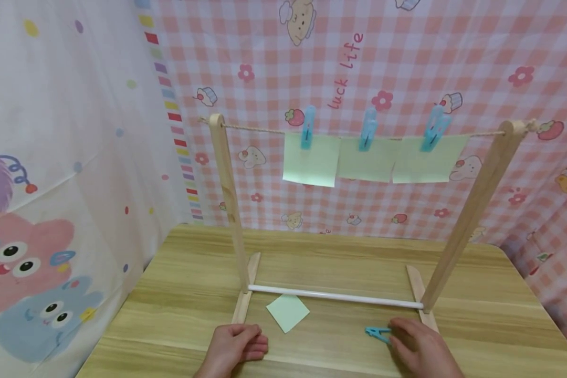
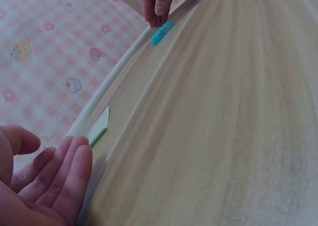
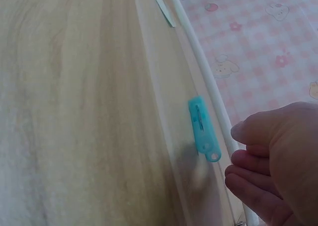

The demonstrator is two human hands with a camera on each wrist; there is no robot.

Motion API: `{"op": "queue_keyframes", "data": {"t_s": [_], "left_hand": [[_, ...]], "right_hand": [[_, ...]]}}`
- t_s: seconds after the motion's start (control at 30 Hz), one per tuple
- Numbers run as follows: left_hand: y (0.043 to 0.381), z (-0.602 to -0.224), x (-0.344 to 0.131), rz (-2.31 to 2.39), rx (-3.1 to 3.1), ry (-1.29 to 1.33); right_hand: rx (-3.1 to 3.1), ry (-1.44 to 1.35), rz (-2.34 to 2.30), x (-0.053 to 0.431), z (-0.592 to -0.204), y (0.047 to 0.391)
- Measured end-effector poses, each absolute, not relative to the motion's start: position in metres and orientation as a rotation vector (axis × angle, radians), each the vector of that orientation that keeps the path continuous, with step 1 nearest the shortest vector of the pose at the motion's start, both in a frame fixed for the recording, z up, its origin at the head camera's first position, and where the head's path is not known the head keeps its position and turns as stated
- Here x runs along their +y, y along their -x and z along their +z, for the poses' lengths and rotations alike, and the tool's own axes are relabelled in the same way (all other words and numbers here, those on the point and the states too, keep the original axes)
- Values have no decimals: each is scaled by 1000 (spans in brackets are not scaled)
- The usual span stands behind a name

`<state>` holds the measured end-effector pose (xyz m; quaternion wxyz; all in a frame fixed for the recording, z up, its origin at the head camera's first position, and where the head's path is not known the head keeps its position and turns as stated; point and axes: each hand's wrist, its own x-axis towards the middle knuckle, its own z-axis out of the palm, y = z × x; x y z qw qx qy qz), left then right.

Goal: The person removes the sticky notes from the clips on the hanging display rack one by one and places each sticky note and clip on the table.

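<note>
My right hand is beside a blue clothespin that lies on the table, its thumb and index finger spread around the handle ends. In the right wrist view a gap shows between the fingers and the clothespin. My left hand, fingers loosely bent, holds nothing. Just past its fingertips lies a pale green paper square, turned like a diamond; the left wrist view shows this paper nearly edge-on.
A wooden frame with a white crossbar stands on the table. Along its rope hang three pale green papers, each under a blue clothespin. A checked cloth hangs behind.
</note>
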<state>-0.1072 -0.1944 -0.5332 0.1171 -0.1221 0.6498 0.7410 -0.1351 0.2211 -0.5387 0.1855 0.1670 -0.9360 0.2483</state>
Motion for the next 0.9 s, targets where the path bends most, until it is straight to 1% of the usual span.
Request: {"op": "queue_keyframes", "data": {"t_s": [0.17,0.37,0.6,0.9], "left_hand": [[111,-523,-191,2223,1939,335],[118,-507,-187,2264,2023,291],[120,-492,-183,2269,2077,223],[126,-474,-180,2293,2184,134]], "right_hand": [[-2563,-502,744,219,-534,137],[-2531,-504,790,214,-519,141],[-2383,-631,787,210,-504,148],[-2363,-675,808,206,-475,152]]}}
